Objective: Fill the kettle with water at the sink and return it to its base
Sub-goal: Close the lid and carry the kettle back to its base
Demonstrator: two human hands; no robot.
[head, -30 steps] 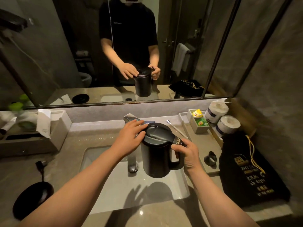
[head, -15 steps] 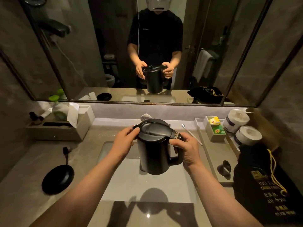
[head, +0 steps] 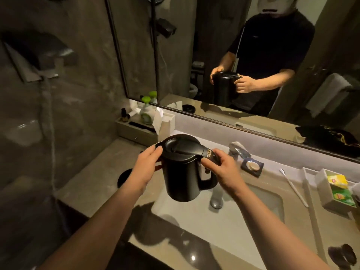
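1. We carry the black electric kettle point(head: 183, 168) in the air above the left end of the white sink basin point(head: 196, 217), lid closed.
2. Our right hand point(head: 224, 170) is clamped on the handle; our left hand point(head: 148, 166) presses the spout side, probably steadying a full load.
3. The round black kettle base point(head: 123, 177) waits on the glossy stone surface point(head: 97, 172), behind our left wrist.
4. The kettle's body looks matt and cylindrical.

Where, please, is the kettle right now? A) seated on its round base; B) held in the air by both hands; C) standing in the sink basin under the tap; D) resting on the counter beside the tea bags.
B: the kettle hangs clear of any surface, the right hand at its handle and the left hand against its side, with the base bare behind.
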